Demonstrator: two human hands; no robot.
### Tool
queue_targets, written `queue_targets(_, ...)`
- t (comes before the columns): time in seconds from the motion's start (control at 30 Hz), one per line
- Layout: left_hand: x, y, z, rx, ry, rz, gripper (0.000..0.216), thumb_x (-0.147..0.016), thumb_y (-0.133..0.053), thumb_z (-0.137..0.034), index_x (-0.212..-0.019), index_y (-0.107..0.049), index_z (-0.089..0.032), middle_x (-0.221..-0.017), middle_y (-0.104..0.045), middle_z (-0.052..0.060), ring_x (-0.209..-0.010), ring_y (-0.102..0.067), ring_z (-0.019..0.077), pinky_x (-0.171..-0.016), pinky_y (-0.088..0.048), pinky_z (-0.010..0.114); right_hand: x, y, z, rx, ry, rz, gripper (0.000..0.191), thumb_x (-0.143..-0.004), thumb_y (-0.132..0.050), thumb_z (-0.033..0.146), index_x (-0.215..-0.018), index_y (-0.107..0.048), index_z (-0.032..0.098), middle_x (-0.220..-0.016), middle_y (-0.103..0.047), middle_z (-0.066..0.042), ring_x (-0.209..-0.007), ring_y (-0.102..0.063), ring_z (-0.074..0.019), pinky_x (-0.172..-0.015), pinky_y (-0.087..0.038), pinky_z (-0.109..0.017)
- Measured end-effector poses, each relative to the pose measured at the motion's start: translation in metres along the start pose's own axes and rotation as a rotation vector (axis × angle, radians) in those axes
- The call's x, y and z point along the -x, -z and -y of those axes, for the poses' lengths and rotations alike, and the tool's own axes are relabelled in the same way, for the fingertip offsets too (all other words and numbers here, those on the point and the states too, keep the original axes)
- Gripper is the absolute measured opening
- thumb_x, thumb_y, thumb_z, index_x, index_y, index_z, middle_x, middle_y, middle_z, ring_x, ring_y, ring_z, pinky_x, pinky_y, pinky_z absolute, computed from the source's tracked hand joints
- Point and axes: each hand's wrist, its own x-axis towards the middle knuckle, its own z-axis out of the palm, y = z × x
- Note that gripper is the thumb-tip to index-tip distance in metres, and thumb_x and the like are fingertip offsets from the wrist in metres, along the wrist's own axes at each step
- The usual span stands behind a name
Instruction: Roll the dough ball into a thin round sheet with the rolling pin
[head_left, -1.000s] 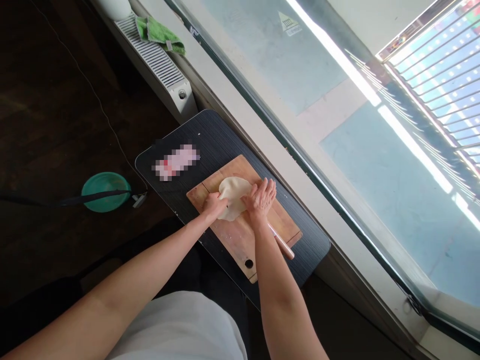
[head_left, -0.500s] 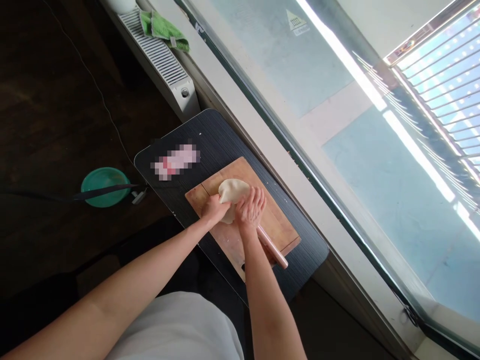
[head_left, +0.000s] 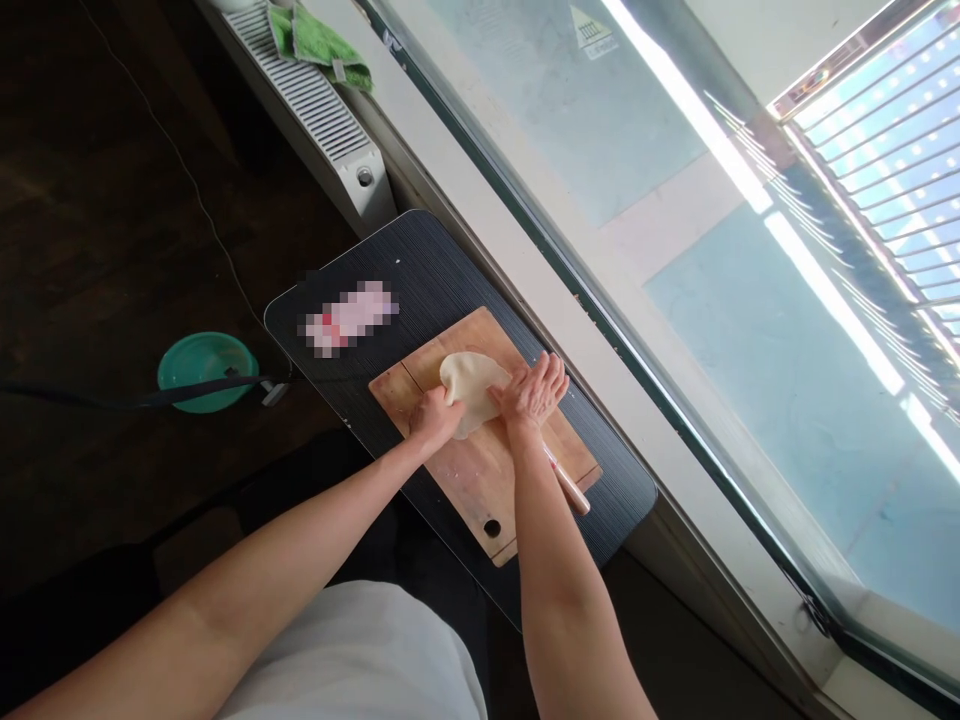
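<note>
A flat, roundish piece of dough [head_left: 478,388] lies on the wooden cutting board [head_left: 465,480]. With fingers closed, my left hand [head_left: 435,412] pinches its left edge, which is slightly raised. My right hand [head_left: 534,392] lies flat, fingers stretched out, over a rolling pin [head_left: 573,488] at the dough's right side. Only the pin's near end shows below my wrist; the rest is hidden under my hand and forearm. My right thumb is by the dough's right edge.
The board rests on a small dark table [head_left: 427,250] beside a window sill. A pixelated pink-and-white item [head_left: 349,318] lies at the table's far left. A green basin [head_left: 206,372] stands on the floor, with a radiator [head_left: 315,110] and green cloth [head_left: 322,45] behind.
My right hand and the rolling pin have moved right, off the middle of the dough, and more of the dough now shows. My left hand keeps its hold on the left edge.
</note>
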Motion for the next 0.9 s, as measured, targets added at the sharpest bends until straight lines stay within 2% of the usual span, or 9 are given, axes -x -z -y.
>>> queue_targets(0.17, -0.001, 0.0, 0.002, 0.039, -0.013, 0.007, 0.011, -0.082, -0.056, -0.02, -0.08, -0.066, -0.016, -0.084, -0.072, 0.01, -0.085, -0.069, 0.0243, -0.066, -0.044, 0.027, 0.015, -0.002, 0.004, -0.035, 0.089, 0.075, 0.048, -0.095, -0.035, 0.026, -0.139, -0.048, 0.011, -0.144, -0.049, -0.021, -0.141, -0.035, -0.0303, -0.114, -0.026, -0.06)
queue_targets(0.37, -0.003, -0.005, 0.003, 0.128, -0.011, -0.003, 0.012, -0.085, -0.054, -0.017, -0.081, -0.065, -0.016, -0.09, -0.073, 0.013, -0.09, -0.068, 0.0255, -0.07, -0.045, 0.027, -0.006, 0.0, -0.005, 0.007, -0.006, -0.037, 0.048, -0.094, -0.034, 0.026, -0.138, -0.047, 0.012, -0.144, -0.047, -0.021, -0.139, -0.037, -0.0308, -0.112, -0.025, -0.062)
queue_targets(0.53, -0.004, -0.013, 0.004, 0.2, 0.008, 0.007, 0.017, -0.089, -0.054, -0.027, -0.087, -0.065, -0.014, -0.092, -0.073, 0.015, -0.09, -0.069, 0.0245, -0.072, -0.046, 0.028, 0.009, 0.001, 0.0, 0.007, 0.174, 0.064, 0.048, -0.095, -0.035, 0.028, -0.136, -0.049, 0.009, -0.141, -0.05, -0.021, -0.138, -0.038, -0.0296, -0.114, -0.026, -0.057)
queue_targets(0.63, -0.007, -0.015, 0.005, 0.22, 0.012, 0.02, 0.019, -0.083, -0.063, -0.031, -0.089, -0.066, -0.013, -0.094, -0.073, 0.015, -0.088, -0.069, 0.0245, -0.07, -0.046, 0.028, -0.001, 0.001, -0.004, 0.012, 0.078, 0.013, 0.048, -0.094, -0.035, 0.027, -0.137, -0.049, 0.01, -0.143, -0.049, -0.02, -0.139, -0.037, -0.0297, -0.115, -0.023, -0.058)
queue_targets(0.73, -0.009, -0.014, 0.006, 0.211, 0.015, 0.037, 0.014, -0.08, -0.064, -0.024, -0.086, -0.067, -0.012, -0.089, -0.073, 0.015, -0.084, -0.069, 0.0243, -0.068, -0.046, 0.028, -0.004, 0.002, -0.005, 0.01, -0.008, -0.008, 0.048, -0.095, -0.033, 0.028, -0.137, -0.049, 0.01, -0.142, -0.049, -0.022, -0.138, -0.038, -0.0304, -0.113, -0.025, -0.059)
queue_targets(0.9, -0.01, -0.012, 0.007, 0.195, -0.007, 0.041, 0.014, -0.08, -0.062, -0.02, -0.09, -0.067, -0.011, -0.092, -0.073, 0.015, -0.086, -0.068, 0.0225, -0.069, -0.046, 0.027, 0.004, 0.002, -0.004, -0.002, 0.085, 0.048, 0.048, -0.096, -0.036, 0.031, -0.136, -0.049, 0.01, -0.142, -0.05, -0.02, -0.137, -0.038, -0.03, -0.114, -0.027, -0.056)
